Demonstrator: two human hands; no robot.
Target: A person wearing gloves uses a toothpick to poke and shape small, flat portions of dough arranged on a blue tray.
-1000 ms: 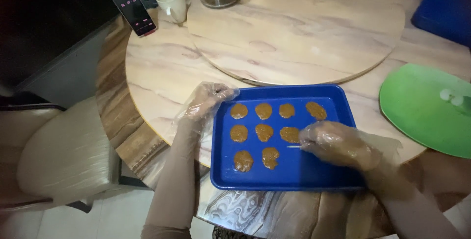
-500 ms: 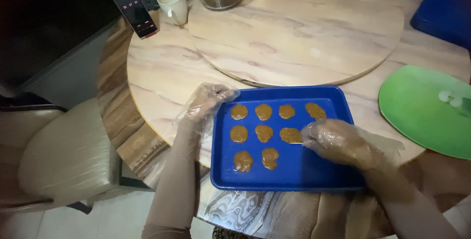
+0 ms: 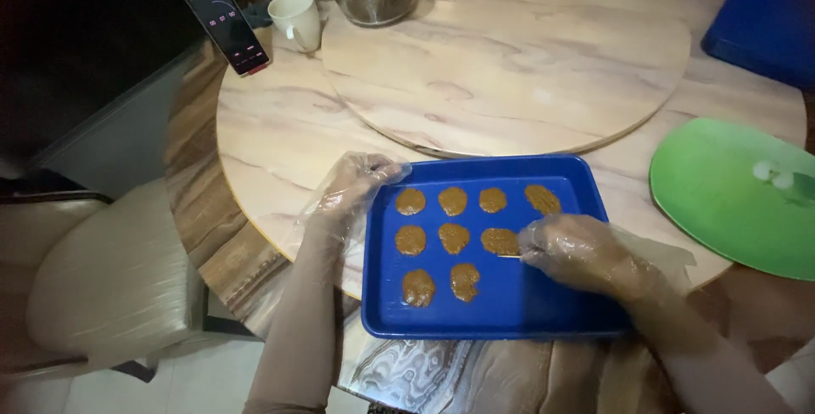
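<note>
Round marble-look table first, with its big wooden turntable up at twelve o'clock, and right at the near edge, six o'clock, sits the blue tray, overhanging the rim a touch. That tray looks stiff and light, plastic by the sheen; its raised lip is the place to grip it, and that's exactly where the left hand is, at the tray's nine-to-ten o'clock corner, fingers curled loosely over the rim in a thin clear glove, steadying rather than lifting. On the tray, nine brown dough patties in rough rows — soft, sticky, easily smeared by the look of them, so I'd judge they want a light touch from above or a slide under the edge, not a pinch. Now the right hand, also gloved, comes in from four o'clock, forearm low across the tray's corner, fingers bunched and mostly closed, fingertips pointing at nine o'clock toward the patty at the right end of the middle row — it seems to pinch a thin pale stick whose tip lies just at that patty's lower edge. Further out: a green plate at three o'clock, a cup and phone at eleven.
</note>
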